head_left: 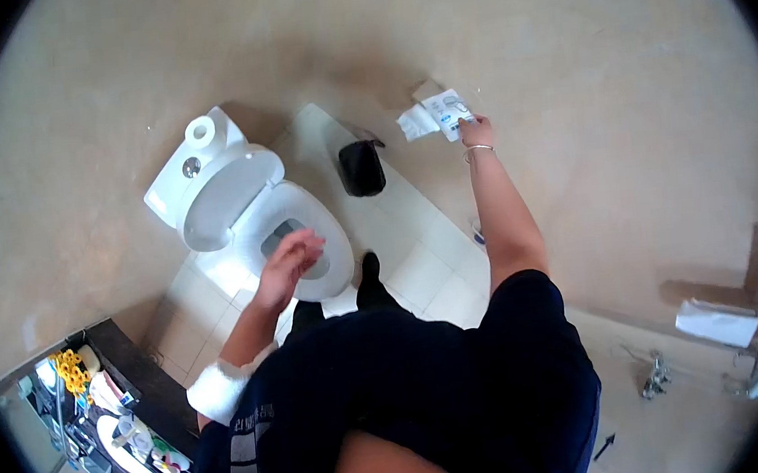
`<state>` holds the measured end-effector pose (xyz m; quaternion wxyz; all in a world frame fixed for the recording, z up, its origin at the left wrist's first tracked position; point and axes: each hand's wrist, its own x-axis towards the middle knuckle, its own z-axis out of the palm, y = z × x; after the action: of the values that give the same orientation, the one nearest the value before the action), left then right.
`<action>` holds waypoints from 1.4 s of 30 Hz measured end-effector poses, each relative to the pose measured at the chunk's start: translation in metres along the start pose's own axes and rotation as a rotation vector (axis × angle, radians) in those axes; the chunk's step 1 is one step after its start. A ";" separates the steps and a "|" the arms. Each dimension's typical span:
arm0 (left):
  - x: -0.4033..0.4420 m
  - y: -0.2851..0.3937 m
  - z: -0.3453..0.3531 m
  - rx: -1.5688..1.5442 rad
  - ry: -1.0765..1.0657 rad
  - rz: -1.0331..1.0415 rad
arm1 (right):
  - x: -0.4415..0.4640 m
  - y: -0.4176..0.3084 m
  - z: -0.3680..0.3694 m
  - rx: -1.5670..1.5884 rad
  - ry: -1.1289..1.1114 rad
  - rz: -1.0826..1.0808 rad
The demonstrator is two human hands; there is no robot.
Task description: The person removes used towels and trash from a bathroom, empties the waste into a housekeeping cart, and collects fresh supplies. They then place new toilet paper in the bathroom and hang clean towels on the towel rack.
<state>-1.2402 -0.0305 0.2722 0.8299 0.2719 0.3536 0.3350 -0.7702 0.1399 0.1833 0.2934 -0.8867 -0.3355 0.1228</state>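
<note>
My right hand (476, 131), a bracelet on its wrist, reaches out to the wall and grips the lower right edge of a white tissue pack (448, 113) with blue print. A white sheet of tissue (418, 122) sticks out at the pack's left side. My left hand (295, 257) hangs above the white toilet bowl (332, 263), its fingers loosely bent and slightly blurred, with nothing seen in them. The toilet lid (236, 195) is raised against the tank. A white towel-like band (219, 390) circles my left forearm.
A toilet roll (199, 132) stands on the toilet tank (167, 185) beside the flush button. Right of the toilet is a black bin (361, 168). A dark counter (143, 374) with a sink and several toiletries lies at lower left. A tap (655, 376) is on the right wall.
</note>
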 end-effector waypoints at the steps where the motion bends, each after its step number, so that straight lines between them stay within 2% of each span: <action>1: -0.006 -0.011 0.001 0.010 0.018 -0.036 | 0.008 -0.003 0.003 0.019 -0.006 -0.006; 4: -0.025 -0.039 0.023 0.011 0.120 -0.100 | 0.030 -0.005 0.021 -0.036 -0.148 0.028; 8: -0.035 -0.076 0.047 0.012 0.221 -0.171 | 0.029 0.006 0.048 -0.134 -0.175 0.008; 10: -0.025 -0.082 0.054 0.027 0.221 -0.181 | 0.007 0.017 0.056 -0.119 0.151 -0.064; 11: -0.012 -0.079 0.057 0.025 0.211 -0.205 | -0.009 0.017 0.042 0.022 0.049 -0.189; 12: -0.004 -0.081 0.070 0.033 0.235 -0.242 | -0.039 0.009 0.013 0.159 -0.093 -0.321; 13: 0.008 -0.088 0.074 0.151 0.215 -0.239 | -0.072 -0.004 -0.013 0.306 -0.447 -0.366; 15: 0.024 -0.086 0.092 0.071 0.089 -0.151 | -0.160 -0.057 -0.086 0.574 -1.158 -0.460; 16: 0.038 -0.079 0.100 0.112 0.033 -0.143 | -0.191 -0.073 -0.108 0.661 -1.474 -0.500; 17: 0.044 -0.086 0.110 0.099 0.087 -0.134 | -0.223 -0.100 -0.152 0.632 -1.721 -0.615; 18: 0.063 -0.091 0.117 0.314 -0.124 0.091 | -0.244 -0.110 -0.177 0.607 -1.827 -0.631; 19: 0.079 -0.097 0.124 0.523 -0.336 0.319 | -0.266 -0.114 -0.184 0.755 -1.909 -0.661; 20: 0.090 -0.103 0.131 0.727 -0.550 0.551 | -0.281 -0.125 -0.193 0.670 -1.913 -0.787; 21: 0.085 -0.084 0.159 0.286 -0.330 -0.173 | -0.301 -0.134 -0.200 0.693 -1.824 -0.820; 23: 0.089 -0.084 0.158 0.212 -0.316 -0.232 | -0.325 -0.136 -0.185 0.435 -1.905 -0.795; 26: 0.103 -0.086 0.127 0.190 -0.294 -0.262 | -0.341 -0.128 -0.166 0.520 -1.513 -0.742; 27: 0.101 -0.082 0.111 0.167 -0.278 -0.275 | -0.328 -0.134 -0.166 0.406 -1.361 -0.666; 28: 0.090 -0.067 0.101 0.138 -0.273 -0.283 | -0.312 -0.121 -0.141 0.580 -1.226 -0.530; 29: 0.074 -0.042 0.091 0.051 -0.266 -0.270 | -0.305 -0.138 -0.158 0.909 -1.268 -0.200; 30: 0.056 -0.012 0.080 -0.045 -0.269 -0.247 | -0.296 -0.142 -0.162 1.017 -1.159 -0.055; 34: 0.008 0.094 0.057 -0.343 -0.398 -0.153 | -0.267 -0.139 -0.187 0.998 -0.883 -0.027; 37: 0.015 0.119 0.070 -0.249 -0.600 -0.107 | -0.268 -0.136 -0.207 1.084 -0.796 -0.087; 39: 0.024 0.125 0.093 0.711 -0.045 0.447 | -0.272 -0.139 -0.220 1.105 -0.669 -0.104; 40: 0.032 0.122 0.099 0.791 0.090 0.645 | -0.276 -0.141 -0.228 1.187 -0.586 -0.138; 41: 0.032 0.120 0.115 0.788 0.037 0.657 | -0.279 -0.140 -0.236 1.189 -0.532 -0.150; 42: 0.021 0.118 0.125 0.935 -0.027 0.789 | -0.283 -0.138 -0.240 1.251 -0.471 -0.142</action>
<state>-1.1760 0.0328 0.4198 0.4404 0.7221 0.3251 0.4231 -0.9534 -0.0704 0.4635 0.6783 -0.4749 -0.3139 0.4646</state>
